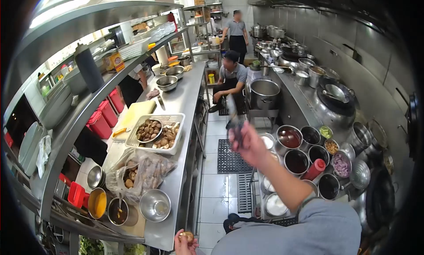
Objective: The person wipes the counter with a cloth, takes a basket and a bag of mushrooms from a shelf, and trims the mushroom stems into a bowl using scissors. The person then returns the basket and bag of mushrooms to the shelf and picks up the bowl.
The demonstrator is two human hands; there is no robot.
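My right hand (251,144) is raised over the aisle, closed round the dark handle of a knife (232,112) whose blade points up and is blurred. Low at the counter's front edge, my left hand (184,244) holds a brown mushroom (187,235). An empty metal bowl (155,205) stands on the counter just above it. Behind that bowl lies a clear plastic bag (148,173) with mushrooms inside. Farther back, a white basket (178,144) contains mushrooms and a metal bowl of mushrooms (149,130).
A steel counter (187,105) runs along the left. Sauce pots (289,138) and a red bottle (314,169) are at right, near my right arm. One person (229,78) sits in the aisle; another (237,32) stands behind. A shelf (66,122) overhangs the counter's left side.
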